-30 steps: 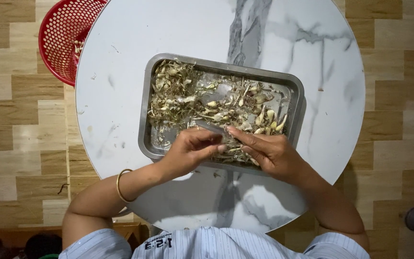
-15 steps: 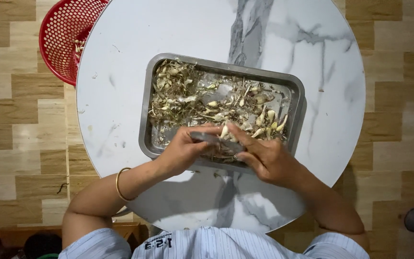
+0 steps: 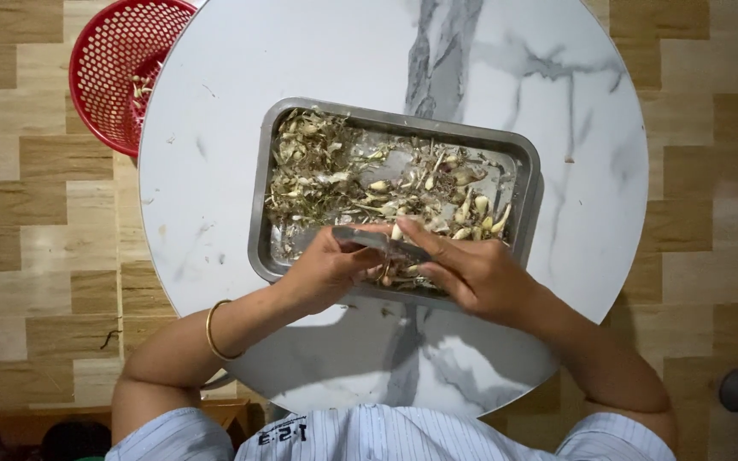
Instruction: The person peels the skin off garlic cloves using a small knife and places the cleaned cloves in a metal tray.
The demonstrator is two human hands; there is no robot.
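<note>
Two hands — our left hand [image 3: 326, 269] gripping the knife [image 3: 377, 243], right hand [image 3: 471, 273] pinching a clove [image 3: 396, 231] — should peel low over the tray [image 3: 258, 248].

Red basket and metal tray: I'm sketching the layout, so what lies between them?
In the head view, only a bare strip of the white marble tabletop separates the red basket from the metal tray; the basket sits off the table's edge.
</note>
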